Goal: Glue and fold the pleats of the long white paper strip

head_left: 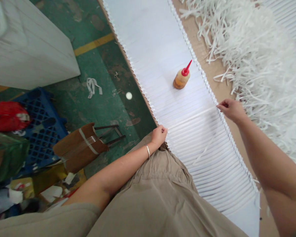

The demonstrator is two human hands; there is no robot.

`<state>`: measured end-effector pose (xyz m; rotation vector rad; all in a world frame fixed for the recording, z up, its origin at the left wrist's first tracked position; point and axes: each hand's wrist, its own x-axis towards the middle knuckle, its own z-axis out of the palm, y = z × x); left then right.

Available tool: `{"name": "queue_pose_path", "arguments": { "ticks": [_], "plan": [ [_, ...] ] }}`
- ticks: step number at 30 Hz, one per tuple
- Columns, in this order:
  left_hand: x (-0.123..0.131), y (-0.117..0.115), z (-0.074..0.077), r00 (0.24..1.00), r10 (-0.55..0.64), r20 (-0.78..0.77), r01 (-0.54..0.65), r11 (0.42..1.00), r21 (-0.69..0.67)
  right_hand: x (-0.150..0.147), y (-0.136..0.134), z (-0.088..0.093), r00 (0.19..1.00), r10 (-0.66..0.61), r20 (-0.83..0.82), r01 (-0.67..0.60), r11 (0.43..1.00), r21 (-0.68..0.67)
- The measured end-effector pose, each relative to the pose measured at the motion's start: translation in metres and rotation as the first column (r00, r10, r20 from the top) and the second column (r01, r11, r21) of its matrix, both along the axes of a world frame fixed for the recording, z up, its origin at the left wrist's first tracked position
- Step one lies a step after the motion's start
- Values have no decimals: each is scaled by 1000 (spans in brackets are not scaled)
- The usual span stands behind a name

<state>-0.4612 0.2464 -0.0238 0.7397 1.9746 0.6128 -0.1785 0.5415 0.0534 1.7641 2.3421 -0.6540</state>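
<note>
A thin white strip (pixel 192 117) is stretched across a long white board (pixel 150 36) with small notches along both long edges. My left hand (pixel 159 136) pinches one end of the strip at the board's left edge. At the right edge my right hand (pixel 230 108) pinches the other end. Many white strips (pixel 212 158) lie side by side across the board's near part. One loose strip (pixel 204 151) lies slantwise over them. Farther up the board stands a squeeze bottle (pixel 182 79) with a red pointed cap and amber liquid inside.
A big heap of white strips (pixel 268 59) covers the brown table surface (pixel 217 67) on the right. At left are a cardboard-covered stool (pixel 80 148), a blue plastic pallet (pixel 43 131), a red bag (pixel 8 115) and a large white block (pixel 32 46) on the green floor (pixel 108 89).
</note>
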Motion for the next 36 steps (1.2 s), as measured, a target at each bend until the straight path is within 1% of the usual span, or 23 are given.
{"name": "queue_pose_path", "arguments": {
  "ticks": [7, 10, 15, 19, 25, 30, 36],
  "plan": [
    [0, -1, 0, 1000, -5, -22, 5, 1000, 15, -1, -5, -11, 1000, 4, 14, -6, 996, 84],
    [-1, -1, 1, 1000, -10, -22, 11, 1000, 11, -1, -7, -18, 1000, 10, 11, -11, 995, 99],
    [-2, 1, 6, 999, -22, -40, 22, 1000, -3, -1, -10, -27, 999, 0, 48, -5, 995, 103],
    [-3, 2, 9, 997, -42, -70, 42, 999, 4, -3, -13, -31, 997, -13, 70, 8, 997, 72],
    [-4, 3, 11, 996, -58, -70, 58, 998, -6, -3, -15, -37, 997, -28, 66, 23, 996, 81],
    [-5, 2, 13, 998, -51, -44, 51, 999, -10, -5, -14, -46, 998, -47, 37, 44, 997, 59],
    [-7, -1, 18, 997, -24, 73, 21, 999, 43, -6, -13, -55, 996, -55, 68, 49, 996, 74]
  ]
}}
